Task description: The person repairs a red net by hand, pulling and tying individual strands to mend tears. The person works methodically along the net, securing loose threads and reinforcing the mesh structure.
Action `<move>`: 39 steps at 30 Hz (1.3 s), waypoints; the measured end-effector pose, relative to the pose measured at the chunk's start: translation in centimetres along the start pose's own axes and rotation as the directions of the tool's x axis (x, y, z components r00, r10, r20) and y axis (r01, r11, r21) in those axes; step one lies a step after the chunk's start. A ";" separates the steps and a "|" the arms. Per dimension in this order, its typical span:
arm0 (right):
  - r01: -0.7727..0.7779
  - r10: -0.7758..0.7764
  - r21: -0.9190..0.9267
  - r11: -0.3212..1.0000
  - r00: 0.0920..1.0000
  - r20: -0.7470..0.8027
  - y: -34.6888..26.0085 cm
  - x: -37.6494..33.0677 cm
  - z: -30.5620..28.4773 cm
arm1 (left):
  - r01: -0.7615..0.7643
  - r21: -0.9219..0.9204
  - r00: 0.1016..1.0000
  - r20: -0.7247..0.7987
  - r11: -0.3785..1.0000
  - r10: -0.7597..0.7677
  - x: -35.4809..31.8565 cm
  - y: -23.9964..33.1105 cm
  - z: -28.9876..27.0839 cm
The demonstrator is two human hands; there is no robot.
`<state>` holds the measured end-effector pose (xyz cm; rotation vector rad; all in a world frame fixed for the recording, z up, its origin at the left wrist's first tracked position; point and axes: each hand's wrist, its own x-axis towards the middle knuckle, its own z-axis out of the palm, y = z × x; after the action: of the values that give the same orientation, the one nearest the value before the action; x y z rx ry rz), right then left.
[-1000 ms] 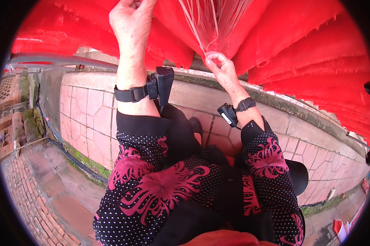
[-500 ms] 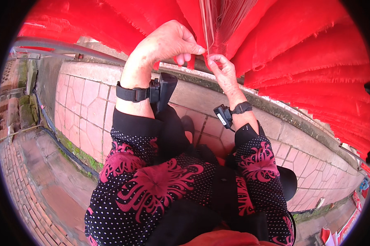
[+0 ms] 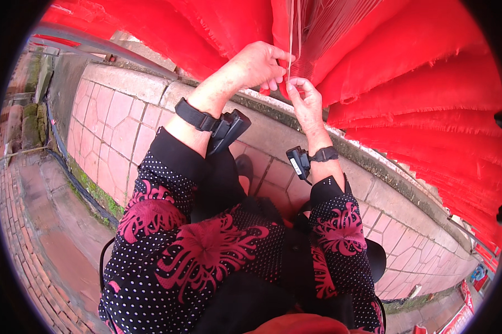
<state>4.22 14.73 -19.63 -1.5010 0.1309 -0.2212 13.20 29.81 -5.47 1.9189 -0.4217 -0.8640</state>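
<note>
Cord (image 3: 291, 28), pale; likely light, limp, best pinched low; right grip (image 3: 307, 106), thumb to finger, pinches it; left grip (image 3: 260, 65) close by, closure unclear; red cloth (image 3: 406, 83), seemingly soft.

Pink slabs (image 3: 113, 129) and brick paving (image 3: 29, 259) (greenery (image 3: 99, 196) between) show a paved outdoor area (image 3: 59, 214).

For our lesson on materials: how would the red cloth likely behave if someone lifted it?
The red cloth would probably flop, since it hangs in loose folds. Its frayed edges suggest it may shed threads if tugged.
</note>
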 end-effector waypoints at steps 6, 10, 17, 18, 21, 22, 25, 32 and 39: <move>-0.006 0.006 0.020 1.000 1.000 -0.008 -0.3 0.0 -0.3 | -0.029 0.117 0.999 -0.036 0.993 0.033 1.9 -1.7 1.7; -0.022 0.023 0.070 0.997 1.000 -0.015 -0.4 -0.2 -0.9 | -0.005 0.223 0.995 -0.092 0.975 0.026 1.9 -1.9 1.3; 0.001 0.000 0.018 1.000 0.998 -0.064 0.7 -0.1 -1.7 | 0.056 0.394 0.996 -0.089 0.917 -0.023 0.8 -1.5 0.3; 0.000 -0.001 -0.001 1.000 0.997 -0.073 0.9 -0.1 -1.8 | 0.043 0.412 0.997 -0.071 0.910 -0.015 0.6 -1.4 0.1; -0.007 0.006 -0.011 1.000 0.996 -0.088 1.5 0.3 -2.1 | 0.014 0.438 1.000 0.018 0.899 -0.025 0.5 -1.5 -0.8; -0.007 0.006 -0.007 1.000 0.996 -0.091 1.7 0.3 -2.1 | -0.024 0.432 0.999 0.048 0.901 0.003 0.3 -1.6 -1.0; -0.012 0.007 -0.040 0.999 0.994 -0.107 1.8 0.4 -2.1 | -0.070 0.389 0.993 0.111 0.919 0.029 0.0 -1.5 -1.2; -0.002 -0.006 -0.068 0.998 0.993 -0.119 1.1 0.7 -1.8 | -0.178 0.240 0.981 0.117 0.954 0.153 -1.2 0.4 -0.8; -0.071 0.075 0.028 0.997 0.984 -0.164 0.8 0.3 -1.1 | -0.330 0.032 0.931 -0.154 0.943 0.331 -3.1 2.8 -0.8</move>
<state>4.35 13.66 -20.52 -1.4522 0.3149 -0.2868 11.87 30.82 -1.54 1.8357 -0.6308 -0.4874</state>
